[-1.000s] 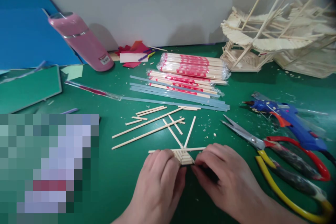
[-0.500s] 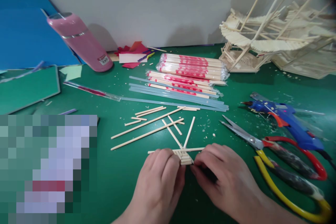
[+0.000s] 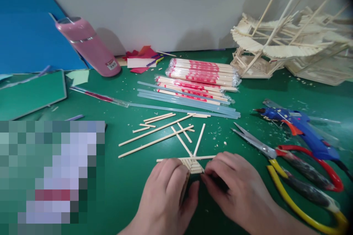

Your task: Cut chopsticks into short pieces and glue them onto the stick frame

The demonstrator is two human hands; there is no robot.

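Observation:
A small frame of glued wooden sticks [image 3: 194, 166], with short pieces laid side by side, lies between my hands near the front of the table. My left hand [image 3: 165, 187] curls its fingers over the frame's left part, while its thumb stands a little apart below. At the frame's right corner, my right hand [image 3: 234, 183] has thumb and forefinger closed on the edge. Two thin sticks spread out behind the frame in a V, and a long stick [image 3: 205, 158] runs across it. My fingers hide both sides of the frame.
Cut sticks [image 3: 156, 141] lie beyond my left hand. Farther back are pale blue glue sticks [image 3: 187, 102] and wrapped chopsticks [image 3: 202, 69]. Scissors [image 3: 271, 151] and a blue glue gun [image 3: 303, 123] lie right. A pink flask [image 3: 91, 47] leans back left; a stick model [image 3: 275, 46] stands back right.
My left thumb has moved away from its fingers toward the right, showing more of the frame's left side. My right hand stays at the corner. The view has shifted slightly.

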